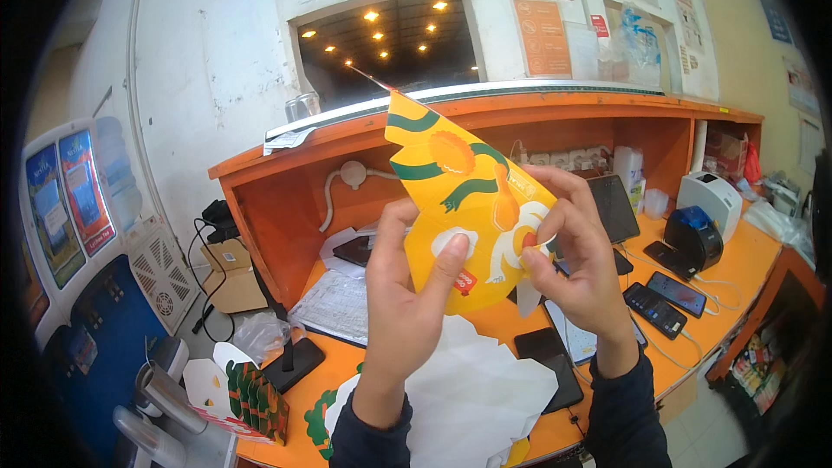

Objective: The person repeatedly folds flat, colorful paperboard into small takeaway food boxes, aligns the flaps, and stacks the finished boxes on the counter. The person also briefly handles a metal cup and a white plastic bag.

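Observation:
A yellow cardboard food carton, printed with green bands and food pictures, is held up over the desk, partly folded. My left hand grips its left side, thumb pressed on the printed face and fingers behind. At its lower right edge my right hand pinches a flap between thumb and fingers. Below lie flat carton blanks, stacked white side up, with some green and yellow showing at the edges. Several formed, nested cartons with dark green and red patterns stand at the desk's left front.
Several phones lie on the orange desk at right, some with cables. Behind them stand a black device and a white printer. An orange shelf runs along the back. A drinks dispenser is at left.

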`<act>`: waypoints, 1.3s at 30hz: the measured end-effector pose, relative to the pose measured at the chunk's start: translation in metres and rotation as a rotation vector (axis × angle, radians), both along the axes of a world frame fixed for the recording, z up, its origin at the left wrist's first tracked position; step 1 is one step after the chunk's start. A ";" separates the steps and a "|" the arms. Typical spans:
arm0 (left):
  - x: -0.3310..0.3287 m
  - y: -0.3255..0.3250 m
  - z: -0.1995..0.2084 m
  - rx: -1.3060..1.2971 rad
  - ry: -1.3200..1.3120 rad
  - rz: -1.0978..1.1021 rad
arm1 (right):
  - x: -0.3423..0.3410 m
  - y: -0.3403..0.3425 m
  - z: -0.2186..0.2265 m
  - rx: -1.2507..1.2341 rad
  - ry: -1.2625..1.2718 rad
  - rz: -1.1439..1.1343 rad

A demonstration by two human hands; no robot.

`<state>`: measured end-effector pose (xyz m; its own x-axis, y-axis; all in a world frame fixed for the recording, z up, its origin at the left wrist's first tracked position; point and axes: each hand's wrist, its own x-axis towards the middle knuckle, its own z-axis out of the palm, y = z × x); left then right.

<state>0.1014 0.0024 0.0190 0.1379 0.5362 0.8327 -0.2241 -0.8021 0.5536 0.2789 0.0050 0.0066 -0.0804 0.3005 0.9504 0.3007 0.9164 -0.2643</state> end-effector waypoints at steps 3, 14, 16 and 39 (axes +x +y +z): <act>-0.001 0.000 0.001 -0.028 -0.025 -0.052 | 0.000 -0.001 0.000 0.045 -0.031 -0.040; 0.000 -0.009 0.002 -0.137 -0.013 -0.179 | -0.001 0.001 0.000 0.081 0.037 -0.051; -0.007 -0.012 0.002 -0.158 -0.001 -0.223 | -0.001 -0.001 0.000 0.082 0.015 -0.038; -0.006 -0.004 -0.003 -0.173 -0.149 -0.213 | -0.018 0.002 -0.008 0.013 0.037 0.167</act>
